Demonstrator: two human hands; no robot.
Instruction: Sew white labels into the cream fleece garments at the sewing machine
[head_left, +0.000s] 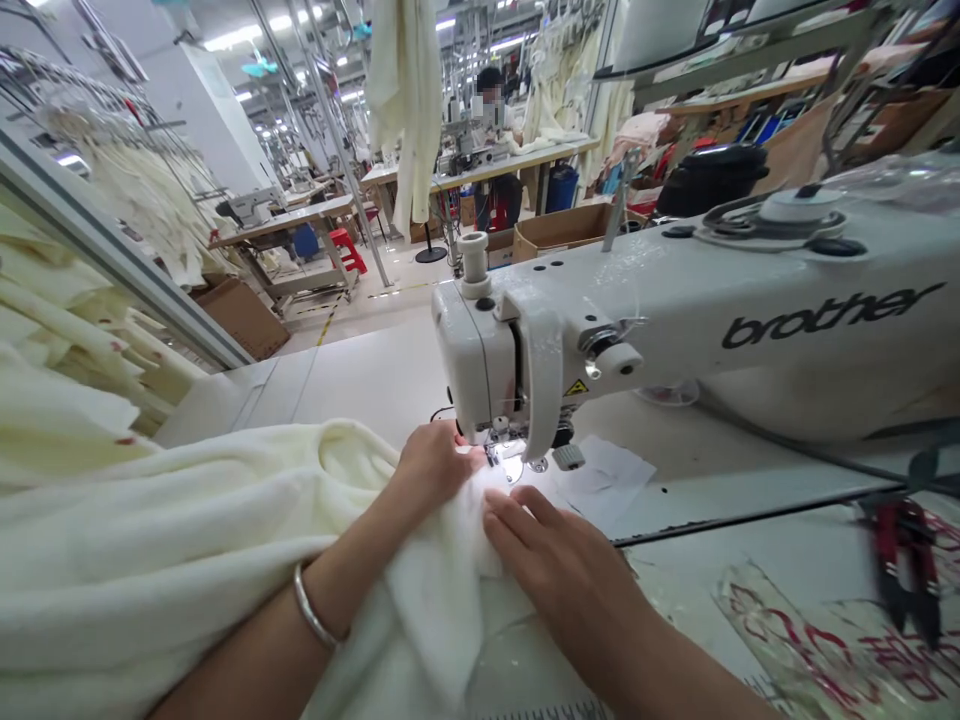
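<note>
Cream fabric (pixel 247 500) spreads in thick folds over the left and front of the sewing machine (pixel 487 350) table. Its edge runs in under the lit needle area. My left hand (pixel 435 465) is closed on the fabric just left of the presser foot (pixel 504 452); its fingertips are partly hidden behind the machine head. Just in front of the needle, my right hand (pixel 562 550) has its fingers together, closed on the fabric's right edge. Its thumb is hidden from view. A silver bangle (pixel 311 608) circles my left wrist.
Red-handled thread snips (pixel 907 560) hang blurred at the right. White paper (pixel 607 475) lies behind my right hand. Cream garments (pixel 67 340) are heaped at the left beside a metal rail. A person (pixel 491 110) sits at another machine farther back, near a cardboard box (pixel 562 228).
</note>
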